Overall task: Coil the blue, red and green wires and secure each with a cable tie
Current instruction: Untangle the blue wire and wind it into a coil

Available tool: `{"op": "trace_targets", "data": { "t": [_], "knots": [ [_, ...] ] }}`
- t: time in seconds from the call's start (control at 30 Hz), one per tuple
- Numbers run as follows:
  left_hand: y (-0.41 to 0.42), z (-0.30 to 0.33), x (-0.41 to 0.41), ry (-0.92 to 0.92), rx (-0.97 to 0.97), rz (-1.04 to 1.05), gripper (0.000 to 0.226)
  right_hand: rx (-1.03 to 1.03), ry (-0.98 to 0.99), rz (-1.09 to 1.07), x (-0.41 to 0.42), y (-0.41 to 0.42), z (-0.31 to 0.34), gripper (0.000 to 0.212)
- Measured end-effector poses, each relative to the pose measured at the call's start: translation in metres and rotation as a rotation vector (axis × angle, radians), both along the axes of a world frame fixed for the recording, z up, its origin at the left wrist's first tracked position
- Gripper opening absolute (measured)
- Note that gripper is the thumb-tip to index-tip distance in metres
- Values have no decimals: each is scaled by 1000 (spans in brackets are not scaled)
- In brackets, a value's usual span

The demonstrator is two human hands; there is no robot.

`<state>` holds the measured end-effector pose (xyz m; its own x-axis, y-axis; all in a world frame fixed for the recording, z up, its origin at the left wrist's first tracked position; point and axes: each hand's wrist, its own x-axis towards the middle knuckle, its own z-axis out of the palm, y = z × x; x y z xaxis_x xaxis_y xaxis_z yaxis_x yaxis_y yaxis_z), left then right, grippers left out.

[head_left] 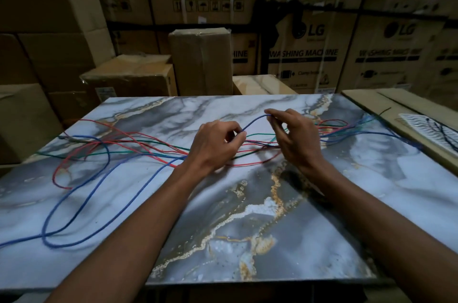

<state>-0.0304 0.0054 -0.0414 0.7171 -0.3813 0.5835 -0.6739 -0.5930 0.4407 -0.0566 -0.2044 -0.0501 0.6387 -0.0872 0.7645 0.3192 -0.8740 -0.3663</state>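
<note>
Loose blue (81,206), red (59,166) and green (138,151) wires sprawl tangled across the marble-patterned tabletop (247,216). My left hand (213,146) pinches the blue wire between thumb and fingers near the table's middle. A short raised span of that blue wire (255,121) arcs over to my right hand (295,139), which pinches it at the fingertips. More loops of all three colours bunch up to the right of my right hand (334,129).
A white patterned tray (421,126) with dark cable ties sits on a cardboard box at the right edge. Stacked cardboard cartons (309,54) wall in the table at the back and left. The blue wire runs off the table's left edge.
</note>
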Motion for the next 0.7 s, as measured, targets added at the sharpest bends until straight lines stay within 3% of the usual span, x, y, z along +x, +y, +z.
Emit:
{"op": "trace_targets", "data": {
  "t": [0.2, 0.3, 0.4, 0.47, 0.53, 0.6, 0.7],
  "knots": [
    [10, 3, 7, -164, 123, 128, 22, 101, 8, -197, -2, -24, 14, 27],
    [11, 3, 6, -191, 113, 96, 19, -37, 141, -257, -1, -32, 7, 33],
    [11, 4, 4, -208, 87, 75, 19, -211, 205, -169, -6, -20, 5, 69],
    [16, 5, 8, -202, 39, 33, 19, -251, 69, -162, -11, -3, 10, 91],
    [18, 8, 9, -184, 23, -54, 20, -276, -100, -211, -16, 13, 16, 99],
    [17, 12, 6, -196, 24, -126, 19, -356, -216, -210, -22, 27, 19, 93],
    [12, 18, -1, -261, 33, -176, 16, -531, -284, -67, -22, 39, 15, 51]
  ]
}}
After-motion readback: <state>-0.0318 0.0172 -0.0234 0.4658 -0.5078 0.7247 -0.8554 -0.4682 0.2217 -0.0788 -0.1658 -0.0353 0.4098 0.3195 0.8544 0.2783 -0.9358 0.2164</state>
